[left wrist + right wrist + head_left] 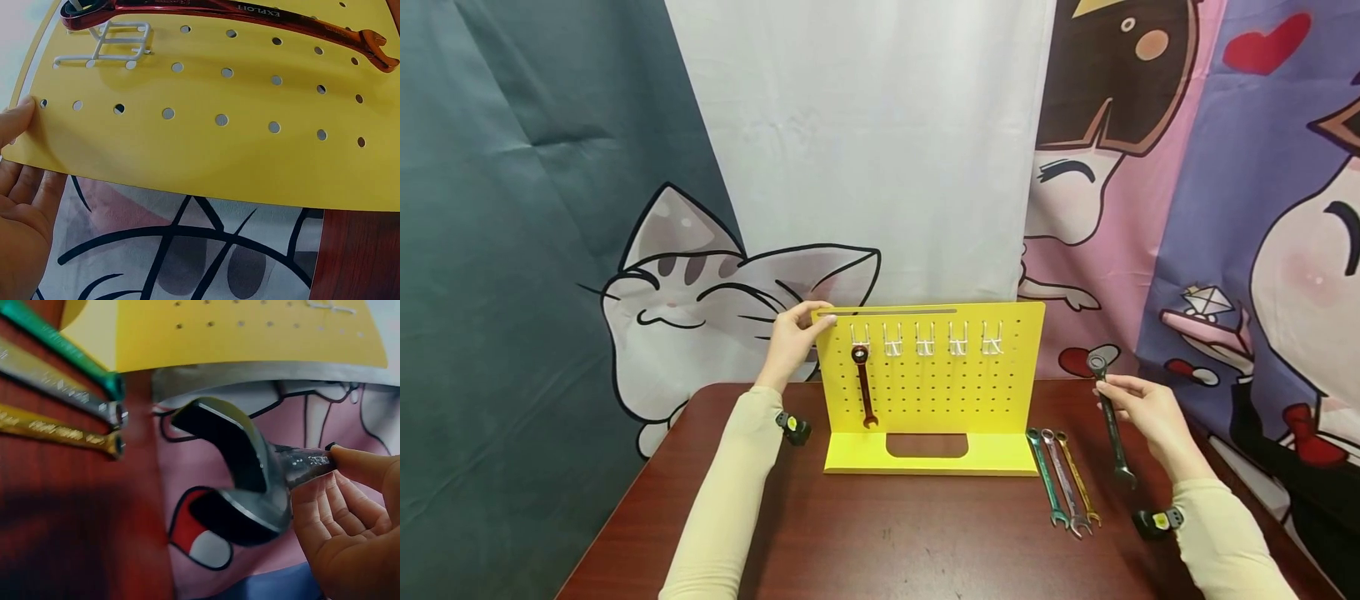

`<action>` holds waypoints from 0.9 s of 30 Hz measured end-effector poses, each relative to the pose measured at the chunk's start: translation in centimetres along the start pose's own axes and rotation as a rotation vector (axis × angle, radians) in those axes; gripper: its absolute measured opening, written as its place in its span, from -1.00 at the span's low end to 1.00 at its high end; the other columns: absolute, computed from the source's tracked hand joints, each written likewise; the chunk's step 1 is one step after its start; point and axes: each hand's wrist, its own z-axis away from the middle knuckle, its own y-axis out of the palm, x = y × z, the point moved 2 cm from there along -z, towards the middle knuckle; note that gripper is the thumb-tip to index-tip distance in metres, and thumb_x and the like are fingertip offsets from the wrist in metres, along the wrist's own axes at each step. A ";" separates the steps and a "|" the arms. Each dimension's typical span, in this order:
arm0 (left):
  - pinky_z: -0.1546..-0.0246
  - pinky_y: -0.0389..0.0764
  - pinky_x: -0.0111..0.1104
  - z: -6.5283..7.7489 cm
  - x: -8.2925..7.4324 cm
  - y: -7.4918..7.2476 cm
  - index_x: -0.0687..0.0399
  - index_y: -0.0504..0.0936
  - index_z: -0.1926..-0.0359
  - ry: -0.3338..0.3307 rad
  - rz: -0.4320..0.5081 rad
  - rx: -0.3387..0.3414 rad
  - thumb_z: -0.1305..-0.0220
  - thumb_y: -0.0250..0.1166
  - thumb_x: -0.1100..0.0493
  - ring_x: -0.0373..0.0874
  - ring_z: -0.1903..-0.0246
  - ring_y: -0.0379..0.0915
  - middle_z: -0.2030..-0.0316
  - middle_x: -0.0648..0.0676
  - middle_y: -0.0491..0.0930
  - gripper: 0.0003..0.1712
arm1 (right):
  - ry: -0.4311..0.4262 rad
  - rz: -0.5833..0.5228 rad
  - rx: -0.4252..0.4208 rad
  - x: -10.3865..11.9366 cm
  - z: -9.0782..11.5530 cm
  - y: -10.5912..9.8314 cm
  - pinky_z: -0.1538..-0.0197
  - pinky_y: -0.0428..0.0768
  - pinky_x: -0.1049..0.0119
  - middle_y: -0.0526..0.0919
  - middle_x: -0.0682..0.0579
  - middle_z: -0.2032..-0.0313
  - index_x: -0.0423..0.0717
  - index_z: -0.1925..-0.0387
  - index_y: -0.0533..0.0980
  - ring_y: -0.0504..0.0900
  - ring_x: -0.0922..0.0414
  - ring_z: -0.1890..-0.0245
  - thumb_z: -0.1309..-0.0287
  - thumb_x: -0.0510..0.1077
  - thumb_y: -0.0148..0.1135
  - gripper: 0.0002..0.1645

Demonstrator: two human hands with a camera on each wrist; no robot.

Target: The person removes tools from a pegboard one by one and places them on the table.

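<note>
My left hand [790, 340] pinches the upper left corner of a yellow pegboard [1027, 367], thumb in front and fingers behind. A red combination wrench [865, 390] hangs by its ring end from the leftmost hook, its open end down. To its right, several white wire hooks [925, 345] hold nothing. Off the board's right side, my right hand [1150, 412] holds a black combination wrench [1112, 425] in the air between thumb and fingers. Its ring end points up, and its open jaw [250, 462] looms large in the right wrist view.
Beside the board's right foot lie a green wrench [1048, 483], a silver wrench [1064, 482] and a gold wrench [1079, 480], side by side on the reddish-brown table [925, 533]. A printed cartoon curtain [887, 167] hangs right behind the table.
</note>
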 end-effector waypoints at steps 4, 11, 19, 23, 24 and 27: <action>0.25 0.61 -0.25 0.0 0.0 0.0 0.08 0.71 -0.02 0.005 0.007 0.001 -0.30 0.43 0.03 0.02 0.23 0.65 0.16 0.17 0.72 -0.66 | 0.033 0.020 0.018 -1.4 0.0 0.2 0.27 0.59 0.42 0.76 0.20 0.31 -0.51 -0.25 0.41 0.61 0.43 0.35 -0.42 0.04 0.22 -0.30; 0.32 0.57 -0.35 -0.1 0.1 0.0 0.07 0.72 -0.01 0.010 -0.004 -0.005 -0.29 0.44 0.00 -0.03 0.28 0.63 0.19 0.15 0.72 -0.64 | 0.078 0.039 0.041 -3.6 0.2 0.7 0.27 0.60 0.34 0.77 0.07 0.28 -0.53 -0.21 0.43 0.61 0.36 0.36 -0.40 0.02 0.24 -0.32; 0.18 0.58 -0.04 0.2 -1.6 0.0 0.21 0.69 -0.05 -0.020 -0.008 0.010 -0.34 0.39 0.15 0.20 0.20 0.61 0.13 0.27 0.70 -0.68 | 0.114 0.069 0.061 -5.2 0.2 1.4 0.31 0.62 0.29 0.76 -0.06 0.27 -0.54 -0.21 0.43 0.66 0.18 0.42 -0.39 0.04 0.25 -0.30; 0.16 0.60 -0.07 0.9 -3.3 0.0 0.24 0.68 -0.04 -0.017 -0.016 0.010 -0.35 0.38 0.19 0.17 0.20 0.62 0.13 0.26 0.71 -0.70 | 0.122 0.056 0.084 -5.8 0.3 1.8 0.31 0.64 0.28 0.76 -0.06 0.27 -0.57 -0.17 0.43 0.66 0.15 0.43 -0.39 -0.01 0.26 -0.32; 0.16 0.60 -0.08 1.0 -3.4 0.0 0.25 0.68 -0.04 -0.015 -0.017 0.011 -0.35 0.38 0.20 0.16 0.20 0.62 0.13 0.26 0.71 -0.70 | 0.122 0.056 0.093 -5.9 0.3 1.9 0.31 0.64 0.28 0.75 -0.07 0.27 -0.59 -0.17 0.43 0.66 0.15 0.43 -0.39 -0.02 0.26 -0.34; 0.18 0.60 -0.12 1.3 -3.7 0.0 0.25 0.68 -0.05 -0.010 -0.023 0.014 -0.36 0.37 0.21 0.15 0.20 0.62 0.13 0.25 0.71 -0.70 | 0.127 0.076 0.117 -6.2 0.3 2.2 0.31 0.65 0.27 0.74 -0.08 0.24 -0.60 -0.16 0.43 0.64 0.15 0.40 -0.39 -0.05 0.25 -0.36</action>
